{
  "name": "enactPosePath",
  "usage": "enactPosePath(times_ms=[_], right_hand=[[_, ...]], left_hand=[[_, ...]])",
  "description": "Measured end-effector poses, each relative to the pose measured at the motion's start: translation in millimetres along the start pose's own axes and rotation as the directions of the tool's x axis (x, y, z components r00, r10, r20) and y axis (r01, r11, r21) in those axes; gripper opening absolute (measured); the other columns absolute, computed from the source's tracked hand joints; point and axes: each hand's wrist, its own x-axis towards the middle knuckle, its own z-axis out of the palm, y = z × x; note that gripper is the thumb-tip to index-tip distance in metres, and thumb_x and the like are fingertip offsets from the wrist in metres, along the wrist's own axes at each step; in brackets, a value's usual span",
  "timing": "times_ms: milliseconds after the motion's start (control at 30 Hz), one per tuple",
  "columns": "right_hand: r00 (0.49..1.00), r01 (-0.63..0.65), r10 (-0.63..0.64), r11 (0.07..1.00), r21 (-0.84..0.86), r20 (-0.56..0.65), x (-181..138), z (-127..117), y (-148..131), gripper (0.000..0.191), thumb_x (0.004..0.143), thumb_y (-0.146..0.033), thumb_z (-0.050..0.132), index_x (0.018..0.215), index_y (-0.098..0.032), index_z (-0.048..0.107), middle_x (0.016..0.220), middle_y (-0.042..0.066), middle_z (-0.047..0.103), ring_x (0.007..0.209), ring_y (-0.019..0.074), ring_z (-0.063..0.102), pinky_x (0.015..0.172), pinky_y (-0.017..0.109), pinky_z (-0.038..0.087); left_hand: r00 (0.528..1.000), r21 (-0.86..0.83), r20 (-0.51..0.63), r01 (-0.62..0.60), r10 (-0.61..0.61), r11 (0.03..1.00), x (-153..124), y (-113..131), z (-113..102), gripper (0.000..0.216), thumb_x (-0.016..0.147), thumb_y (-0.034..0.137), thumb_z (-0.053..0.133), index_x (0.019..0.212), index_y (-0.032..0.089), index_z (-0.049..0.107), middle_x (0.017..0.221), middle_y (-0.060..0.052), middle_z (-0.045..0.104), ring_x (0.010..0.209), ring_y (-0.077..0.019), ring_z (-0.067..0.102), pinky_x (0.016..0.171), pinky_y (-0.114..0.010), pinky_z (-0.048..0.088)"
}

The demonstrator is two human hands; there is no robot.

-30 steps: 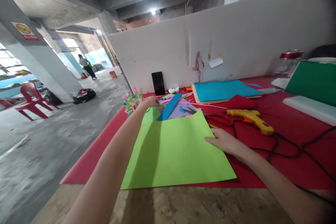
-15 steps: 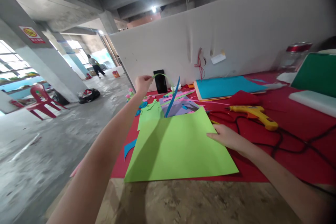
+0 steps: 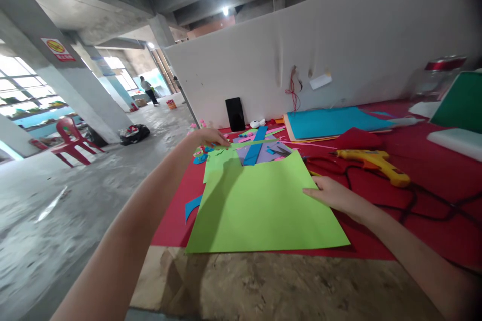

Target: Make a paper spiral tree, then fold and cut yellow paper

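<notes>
A large lime-green sheet of paper (image 3: 263,205) lies near the table's front edge. My right hand (image 3: 331,193) grips its right edge, thumb on top and fingers underneath. At the far left of the table, my left hand (image 3: 213,138) is low over the paper pieces, fingers pinched on the end of a thin green paper strip (image 3: 259,143). That strip lies across a blue paper strip (image 3: 256,146) and a purple paper sheet (image 3: 263,153). Part of a second green sheet (image 3: 218,163) shows below my left hand. Scissors (image 3: 324,163) with red handles lie beyond my right hand.
A yellow glue gun (image 3: 372,160) with a black cord lies to the right on the red tabletop (image 3: 433,180). A stack of blue paper (image 3: 339,123), a black phone (image 3: 235,114) and a white board (image 3: 320,35) are behind. A person (image 3: 148,91) stands far off.
My left hand has come down with the green strip, which was arched in the air and now lies nearly flat. The raised blue strip has dropped flat. My right hand keeps its grip.
</notes>
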Motion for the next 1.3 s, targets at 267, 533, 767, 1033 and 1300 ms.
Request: enactPosePath(times_ms=[267, 533, 767, 1033, 1300], right_hand=[[1.000, 0.005, -0.006, 0.999, 0.032, 0.009, 4.4, -0.5, 8.4, 0.030, 0.072, -0.027, 0.050, 0.095, -0.010, 0.059, 0.089, 0.009, 0.065, 0.076, 0.0219, 0.062, 0.062, 0.028, 0.048], [1.000, -0.024, 0.023, 0.999, 0.044, 0.014, 1.7, -0.9, 5.1, 0.029, 0.071, -0.031, 0.052, 0.091, -0.011, 0.058, 0.093, 0.010, 0.064, 0.077, 0.0221, 0.062, 0.063, 0.028, 0.049], [0.998, -0.053, 0.052, 0.999, -0.015, -0.017, 3.5, -1.5, 6.7, 0.026, 0.071, -0.031, 0.052, 0.086, -0.012, 0.060, 0.089, 0.009, 0.065, 0.076, 0.0217, 0.062, 0.062, 0.027, 0.047], [0.976, -0.209, 0.183, 0.933, -0.293, -0.115, 0.8, -3.6, -1.8, 0.034, 0.074, -0.043, 0.049, 0.058, -0.014, 0.056, 0.068, 0.010, 0.063, 0.061, 0.0203, 0.059, 0.049, 0.024, 0.038], [0.972, -0.225, 0.182, 0.908, -0.353, -0.151, 1.4, -3.8, -1.9, 0.039, 0.075, -0.045, 0.046, 0.051, -0.016, 0.050, 0.060, 0.008, 0.059, 0.054, 0.0171, 0.055, 0.047, 0.024, 0.032]], left_hand=[[0.977, 0.190, 0.162, 0.104, -0.136, 0.976, 12.4, -40.4, 13.9, 0.030, 0.043, 0.031, 0.074, 0.071, 0.020, 0.069, 0.091, -0.007, 0.066, 0.094, -0.0241, 0.053, 0.069, -0.026, 0.043], [0.978, 0.131, 0.197, -0.092, 0.065, 0.987, 20.6, -47.5, 16.3, 0.046, 0.055, 0.044, 0.069, 0.095, 0.023, 0.065, 0.116, -0.002, 0.056, 0.106, -0.0192, 0.046, 0.081, -0.021, 0.038], [0.954, 0.156, 0.298, -0.074, 0.025, 0.985, 27.7, -49.8, 23.4, 0.037, 0.047, 0.041, 0.073, 0.077, 0.019, 0.069, 0.085, -0.005, 0.065, 0.073, -0.0140, 0.051, 0.061, -0.021, 0.038], [0.945, 0.168, 0.326, -0.066, 0.008, 0.984, 28.4, -45.9, 27.6, 0.029, 0.047, 0.037, 0.072, 0.072, 0.021, 0.069, 0.072, -0.003, 0.064, 0.062, -0.0131, 0.050, 0.059, -0.022, 0.038], [0.956, 0.177, 0.293, -0.070, 0.015, 0.982, 31.2, -45.9, 28.3, 0.029, 0.045, 0.037, 0.074, 0.068, 0.020, 0.069, 0.066, -0.002, 0.062, 0.058, -0.0119, 0.048, 0.054, -0.021, 0.037]])
